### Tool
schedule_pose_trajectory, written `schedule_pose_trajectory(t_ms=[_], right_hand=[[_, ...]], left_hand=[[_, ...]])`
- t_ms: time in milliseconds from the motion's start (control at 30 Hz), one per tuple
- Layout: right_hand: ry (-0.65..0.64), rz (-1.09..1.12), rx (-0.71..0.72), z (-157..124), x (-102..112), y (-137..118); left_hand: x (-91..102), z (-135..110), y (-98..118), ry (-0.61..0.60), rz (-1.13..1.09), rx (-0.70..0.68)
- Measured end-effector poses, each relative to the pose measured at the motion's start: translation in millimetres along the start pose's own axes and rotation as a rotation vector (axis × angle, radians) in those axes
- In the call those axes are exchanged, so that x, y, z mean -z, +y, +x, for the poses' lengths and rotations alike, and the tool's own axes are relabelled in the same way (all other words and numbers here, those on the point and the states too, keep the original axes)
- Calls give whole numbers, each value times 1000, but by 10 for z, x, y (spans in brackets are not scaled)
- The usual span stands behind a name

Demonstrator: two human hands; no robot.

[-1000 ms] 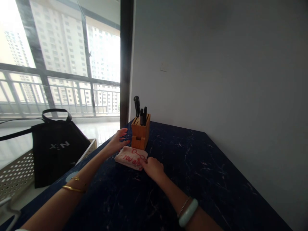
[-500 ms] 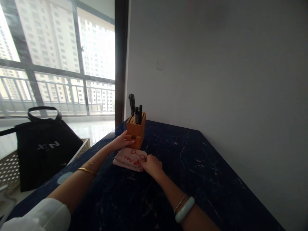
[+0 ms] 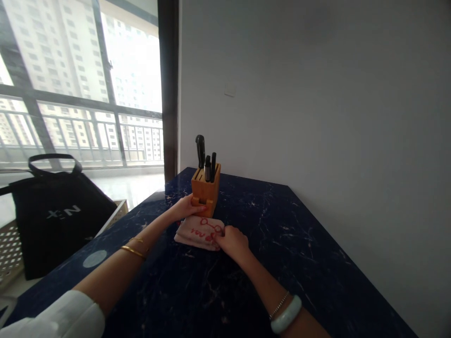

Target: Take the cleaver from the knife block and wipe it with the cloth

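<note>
Wooden knife block [image 3: 206,189] upright on the dark blue desk [image 3: 271,220] in the head view, and the left hand [image 3: 185,208] grips it low, thumb across its front! Right hand [image 3: 233,242], fingers pinching the folded pink cloth [image 3: 197,234] by its right edge, just before the block

Daylight enters through the window [image 3: 134,70] at left, overexposed to white in places. The wall [image 3: 299,117] is dim grey, darkening toward the right edge. The table [image 3: 282,225] is dark, with pale sheen windowward. Print on the cloth [image 3: 193,237] looks blurred; wide-angle distortion stretches the margins.
</note>
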State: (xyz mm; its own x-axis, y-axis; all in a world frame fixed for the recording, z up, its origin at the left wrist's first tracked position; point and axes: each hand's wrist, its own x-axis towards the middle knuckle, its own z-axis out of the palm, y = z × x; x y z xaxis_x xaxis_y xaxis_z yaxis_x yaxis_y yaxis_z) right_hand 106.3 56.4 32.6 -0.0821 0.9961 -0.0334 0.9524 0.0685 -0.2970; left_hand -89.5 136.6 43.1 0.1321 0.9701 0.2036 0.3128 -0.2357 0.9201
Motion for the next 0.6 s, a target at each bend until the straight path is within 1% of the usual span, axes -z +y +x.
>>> schedule_pose_trajectory(t_ms=[67,233,333,467,600], right_hand=[[9,-8,-14,-26,24,55],[13,-19,-72,-108,117,287],[-4,-13,-104,-125,182,485],[-61,8,-104,-87,265,744],[-85,29,-107,-58,309,911]], left_hand=[[-132,16,13,-25,47,-24],[-453,66,86,-16,133,-62],[-644,63,162,-20,144,-88],[-906,31,275,-42,136,-128],[-1167,26,373,-58,129,-144]])
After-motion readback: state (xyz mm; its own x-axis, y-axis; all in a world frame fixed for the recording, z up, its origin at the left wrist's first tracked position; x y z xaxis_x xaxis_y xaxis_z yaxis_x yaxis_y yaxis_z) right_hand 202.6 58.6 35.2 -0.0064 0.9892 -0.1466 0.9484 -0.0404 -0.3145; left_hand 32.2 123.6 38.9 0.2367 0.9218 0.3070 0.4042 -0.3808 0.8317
